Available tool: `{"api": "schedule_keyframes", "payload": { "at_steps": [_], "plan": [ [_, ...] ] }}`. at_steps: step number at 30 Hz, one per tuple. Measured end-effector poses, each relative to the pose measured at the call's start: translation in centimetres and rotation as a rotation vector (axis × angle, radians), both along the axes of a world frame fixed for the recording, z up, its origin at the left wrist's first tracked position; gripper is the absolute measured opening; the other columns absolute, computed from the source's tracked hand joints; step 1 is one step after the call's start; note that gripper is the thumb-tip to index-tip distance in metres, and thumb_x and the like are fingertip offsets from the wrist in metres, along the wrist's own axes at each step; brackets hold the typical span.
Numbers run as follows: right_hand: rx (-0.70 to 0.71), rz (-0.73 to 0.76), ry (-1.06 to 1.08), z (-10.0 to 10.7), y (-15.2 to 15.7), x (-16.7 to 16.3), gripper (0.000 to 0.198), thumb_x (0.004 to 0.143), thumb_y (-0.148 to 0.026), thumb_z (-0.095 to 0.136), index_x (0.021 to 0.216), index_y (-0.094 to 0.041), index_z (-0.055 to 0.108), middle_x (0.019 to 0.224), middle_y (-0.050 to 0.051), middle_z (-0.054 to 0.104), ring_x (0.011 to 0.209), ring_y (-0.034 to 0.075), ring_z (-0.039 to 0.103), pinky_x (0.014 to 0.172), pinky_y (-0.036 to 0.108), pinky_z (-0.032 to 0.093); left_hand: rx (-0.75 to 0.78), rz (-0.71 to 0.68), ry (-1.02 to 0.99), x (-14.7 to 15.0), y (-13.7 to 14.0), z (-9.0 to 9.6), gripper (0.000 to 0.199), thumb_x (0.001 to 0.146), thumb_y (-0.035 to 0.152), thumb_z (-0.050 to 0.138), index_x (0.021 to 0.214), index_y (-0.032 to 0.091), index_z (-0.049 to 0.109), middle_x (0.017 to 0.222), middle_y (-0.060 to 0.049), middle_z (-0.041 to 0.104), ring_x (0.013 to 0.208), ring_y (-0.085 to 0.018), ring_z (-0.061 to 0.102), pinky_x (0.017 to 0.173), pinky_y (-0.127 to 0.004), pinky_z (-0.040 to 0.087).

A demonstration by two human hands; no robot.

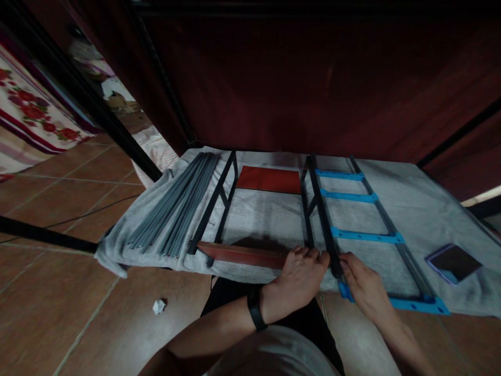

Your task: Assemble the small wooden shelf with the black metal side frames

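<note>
My left hand (299, 277), with a black band on its wrist, is closed over the near right corner of a frame, its fingers curled on the end of a reddish-brown board (242, 255). This board spans two black metal side frames (321, 209). An orange-red panel (268, 179) joins them at the far end. My right hand (364, 287) is at the near end of the right side frame, thumb and fingers pinched together; what they hold, if anything, is hidden. Just beside it lies a rack of grey tubes with blue crosspieces (368, 237).
Grey metal rods (176, 203) lie bundled on the left of the grey cloth (395, 183). A phone (454, 263) rests at the right. Dark posts (47, 235) stand at the left, and a dark red curtain (282, 83) hangs behind. Crumpled paper (158, 306) is on the tiled floor.
</note>
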State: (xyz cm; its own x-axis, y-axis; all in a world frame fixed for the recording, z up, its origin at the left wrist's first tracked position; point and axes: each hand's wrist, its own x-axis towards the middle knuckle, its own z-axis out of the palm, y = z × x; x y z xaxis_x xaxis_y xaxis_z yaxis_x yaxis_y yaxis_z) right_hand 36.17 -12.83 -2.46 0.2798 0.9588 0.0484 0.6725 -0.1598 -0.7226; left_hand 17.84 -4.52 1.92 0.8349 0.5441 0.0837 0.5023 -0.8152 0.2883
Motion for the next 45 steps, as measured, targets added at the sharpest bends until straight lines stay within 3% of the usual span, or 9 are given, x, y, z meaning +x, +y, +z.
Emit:
{"api": "schedule_keyframes", "payload": {
  "at_steps": [7,14,18,26,28,33,36,42,45],
  "plan": [
    [-0.172,-0.043,0.449,1.2,1.5,-0.4,0.044,0.092,-0.065,0.045,0.082,-0.023,0.052,0.061,-0.005,0.045,0.055,0.013,0.047,0.052,0.025,0.039,-0.029,0.028,-0.022,0.3,0.4,-0.6,0.020,0.094,0.014,0.048,0.110,0.022,0.058,0.099,-0.004,0.069,0.093,-0.021,0.066,0.084,-0.036,0.050],
    [0.073,0.138,0.023,1.4,0.1,-0.1,0.026,0.101,-0.036,0.038,0.106,-0.023,0.059,0.095,0.005,0.064,0.088,0.019,0.061,0.081,0.034,0.049,-0.036,0.041,0.032,0.5,0.6,0.0,0.027,0.094,0.013,0.049,0.117,0.021,0.059,0.103,-0.006,0.070,0.096,-0.020,0.066,0.087,-0.035,0.049],
    [0.101,0.212,-0.118,0.9,0.6,0.6,0.026,0.100,-0.035,0.038,0.098,-0.023,0.061,0.090,0.006,0.063,0.084,0.021,0.060,0.077,0.035,0.047,-0.055,0.040,0.061,0.8,0.7,0.1,0.028,0.093,0.011,0.048,0.117,0.021,0.060,0.103,-0.007,0.071,0.098,-0.020,0.066,0.089,-0.035,0.049],
    [-0.191,0.147,0.531,0.8,2.0,0.7,0.048,0.095,-0.062,0.040,0.071,-0.022,0.049,0.055,-0.004,0.048,0.046,0.010,0.040,0.044,0.024,0.030,0.010,0.047,0.051,0.8,0.4,0.0,0.029,0.094,0.011,0.045,0.118,0.019,0.060,0.103,-0.007,0.071,0.099,-0.023,0.066,0.093,-0.040,0.048],
    [-0.174,0.138,0.452,1.3,1.8,0.5,0.045,0.096,-0.059,0.040,0.073,-0.022,0.051,0.057,-0.003,0.050,0.049,0.012,0.046,0.047,0.025,0.034,-0.004,0.045,0.056,0.8,0.5,0.2,0.030,0.094,0.011,0.045,0.119,0.020,0.059,0.103,-0.007,0.071,0.099,-0.023,0.066,0.093,-0.039,0.048],
    [0.089,0.183,0.004,1.7,0.7,-0.1,0.025,0.102,-0.034,0.035,0.102,-0.023,0.058,0.090,0.004,0.062,0.082,0.018,0.060,0.074,0.031,0.045,-0.032,0.037,0.074,0.9,0.8,0.8,0.029,0.097,0.014,0.040,0.115,0.021,0.061,0.101,-0.006,0.072,0.096,-0.021,0.067,0.088,-0.037,0.049],
    [0.152,0.199,-0.117,1.1,0.9,-0.2,0.027,0.102,-0.030,0.032,0.096,-0.023,0.057,0.089,0.005,0.061,0.081,0.019,0.058,0.074,0.032,0.043,-0.025,0.045,0.095,1.0,0.8,0.8,0.029,0.098,0.015,0.039,0.116,0.020,0.061,0.103,-0.007,0.072,0.099,-0.022,0.067,0.089,-0.037,0.048],
    [-0.028,0.173,0.205,1.2,1.9,0.7,0.033,0.101,-0.045,0.037,0.080,-0.023,0.048,0.067,-0.004,0.046,0.064,0.013,0.049,0.061,0.026,0.036,-0.047,0.039,0.158,1.3,1.0,1.3,0.027,0.097,0.016,0.039,0.116,0.020,0.059,0.107,-0.009,0.072,0.103,-0.023,0.067,0.093,-0.037,0.047],
    [-0.035,0.180,0.372,1.1,1.7,0.7,0.034,0.099,-0.050,0.040,0.081,-0.022,0.050,0.068,-0.004,0.049,0.067,0.013,0.052,0.064,0.025,0.038,-0.139,0.060,0.198,1.4,1.6,1.8,0.028,0.096,0.023,0.046,0.123,0.019,0.053,0.103,-0.008,0.073,0.098,-0.025,0.069,0.084,-0.034,0.049]
  ]
}}
